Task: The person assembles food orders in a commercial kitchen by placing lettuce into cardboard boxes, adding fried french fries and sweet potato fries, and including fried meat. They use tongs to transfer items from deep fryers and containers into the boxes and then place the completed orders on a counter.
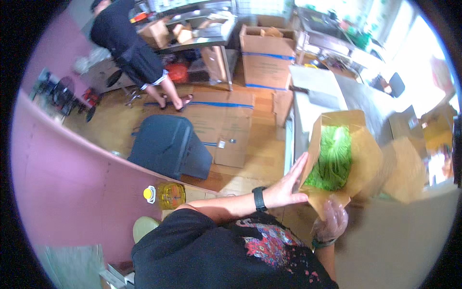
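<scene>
A brown paper bag (368, 159) stands with its mouth open in front of me, at the right. Inside it lies a head of leafy green lettuce (333, 156). My left hand (290, 187), bare and with a dark watch on its wrist, rests against the bag's left side, fingers stretched out and thumb apart. At the near edge of the mouth, my right hand (332, 219), in a clear plastic glove, has its fingers closed on the paper. The right hand is somewhat blurred.
A cleaver (321, 98) lies on a white cutting board (315, 77) beyond the bag. Another brown paper bag (405, 168) stands blurred at the right. A dark bin (161, 144), an oil jug (171, 195) and a low pink wall (91, 188) are left. Another person (125, 38) stands at a far table.
</scene>
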The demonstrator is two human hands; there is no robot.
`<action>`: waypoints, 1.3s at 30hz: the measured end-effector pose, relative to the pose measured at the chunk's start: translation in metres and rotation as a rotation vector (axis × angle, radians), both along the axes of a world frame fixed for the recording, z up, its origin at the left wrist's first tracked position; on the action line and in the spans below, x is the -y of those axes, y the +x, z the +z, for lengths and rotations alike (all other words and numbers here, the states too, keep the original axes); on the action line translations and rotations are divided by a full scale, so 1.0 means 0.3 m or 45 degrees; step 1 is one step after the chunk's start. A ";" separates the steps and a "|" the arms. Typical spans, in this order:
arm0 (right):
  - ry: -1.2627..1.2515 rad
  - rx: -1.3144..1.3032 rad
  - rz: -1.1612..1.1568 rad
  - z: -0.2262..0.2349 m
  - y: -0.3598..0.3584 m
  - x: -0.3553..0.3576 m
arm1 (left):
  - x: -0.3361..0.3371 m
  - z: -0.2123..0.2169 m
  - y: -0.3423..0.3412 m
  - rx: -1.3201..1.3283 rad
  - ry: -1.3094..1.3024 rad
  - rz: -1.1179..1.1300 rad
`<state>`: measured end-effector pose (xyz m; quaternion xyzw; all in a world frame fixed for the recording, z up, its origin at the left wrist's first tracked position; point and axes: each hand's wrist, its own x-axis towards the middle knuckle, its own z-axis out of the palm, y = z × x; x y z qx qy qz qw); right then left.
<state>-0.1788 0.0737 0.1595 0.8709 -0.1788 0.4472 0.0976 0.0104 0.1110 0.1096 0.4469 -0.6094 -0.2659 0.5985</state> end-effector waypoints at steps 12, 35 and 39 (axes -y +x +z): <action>0.930 0.004 0.187 0.026 0.123 0.090 | -0.079 -0.194 0.122 -0.494 0.378 0.605; 0.928 -0.542 -0.346 -0.083 0.129 0.331 | -0.073 -0.282 0.709 -1.394 0.162 0.805; 1.290 -0.244 0.005 -0.043 0.406 0.290 | 0.011 -0.274 0.909 -1.519 0.163 0.744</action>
